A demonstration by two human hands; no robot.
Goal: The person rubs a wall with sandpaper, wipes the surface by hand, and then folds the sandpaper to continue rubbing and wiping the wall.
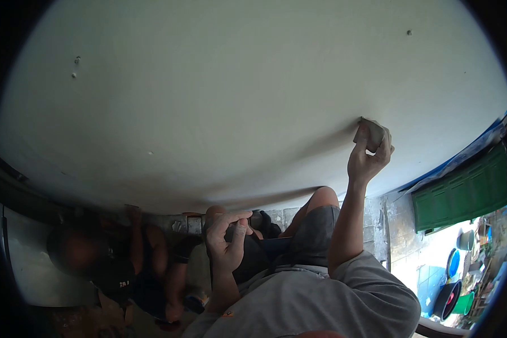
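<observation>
A folded, grey piece of what looks like sandpaper (372,137) is pinched in my right hand (369,160), thumb on the near side and fingers behind. One corner of it meets the pale wall (242,96), and a long shadow runs left from there. My left hand (226,242) hangs in front of my lap, apart from the wall. Its fingers curl over and the thumb comes up to them; whatever may be between the tips does not show. Both hands look dusty.
To my left a co-worker (143,253) in dark clothes sits low, one raised hand (133,213) at the wall's lower edge. Small holes (409,32) mark the wall. On the right are a green panel (462,183), a dark tub (448,299) and a green basin (463,304).
</observation>
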